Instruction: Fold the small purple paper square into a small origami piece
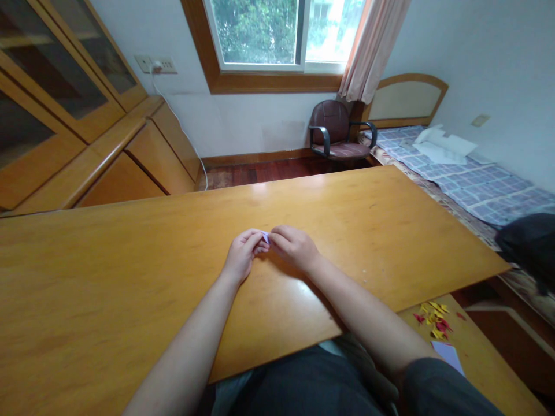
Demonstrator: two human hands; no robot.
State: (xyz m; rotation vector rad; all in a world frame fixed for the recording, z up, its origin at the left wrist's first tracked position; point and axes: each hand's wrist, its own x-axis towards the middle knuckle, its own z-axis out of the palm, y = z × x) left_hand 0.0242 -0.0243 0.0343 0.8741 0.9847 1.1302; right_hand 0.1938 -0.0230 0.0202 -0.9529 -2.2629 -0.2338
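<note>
Between my two hands is a small piece of folded purple paper [265, 236], mostly covered by my fingers. My left hand [245, 253] pinches it from the left with thumb and forefinger. From the right, my right hand [293, 245] closes its fingertips on the other end. Both hands are just above the wooden table [130, 277], close together. The exact shape of the folded paper is too small to make out.
On a lower surface at right lie several small red and yellow folded-paper pieces [435, 319] and a stack of purple paper [448, 356]. Beyond the table are a brown armchair [332, 127], a bed [477, 179] and a wooden cabinet [143, 156]. A black bag [529, 245] sits at far right.
</note>
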